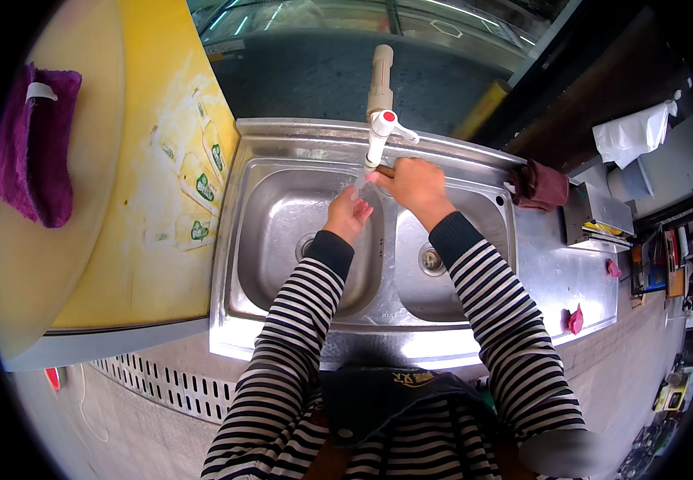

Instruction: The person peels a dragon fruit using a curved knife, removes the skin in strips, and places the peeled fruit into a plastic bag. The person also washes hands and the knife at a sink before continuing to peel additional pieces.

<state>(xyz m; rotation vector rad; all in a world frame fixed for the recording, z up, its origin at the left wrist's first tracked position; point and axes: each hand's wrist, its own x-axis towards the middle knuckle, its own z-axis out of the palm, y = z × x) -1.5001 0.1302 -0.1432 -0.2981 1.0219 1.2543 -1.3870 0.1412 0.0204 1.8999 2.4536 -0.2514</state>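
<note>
Water runs from the white plastic tap [376, 141] with a red-dotted handle, fixed to a beige pipe [380, 78]. My left hand [347, 217] is in the stream over the left sink basin [274, 204], palm turned up and inward, fingers loosely bent and apart. Just right of the spout is my right hand [417, 187], back upward, its fingertips at the edge of the stream. Whether those fingers hold anything is hidden. The right basin [412, 234] lies below it, with a drain strainer [432, 260].
A purple cloth [40, 144] lies on a round board [97, 180] on the yellow counter [142, 282]. On the steel worktop [544, 258] are a maroon cloth [539, 186], a metal box [598, 213] and small red scraps [575, 320]. A white plastic bag [634, 135] hangs at right.
</note>
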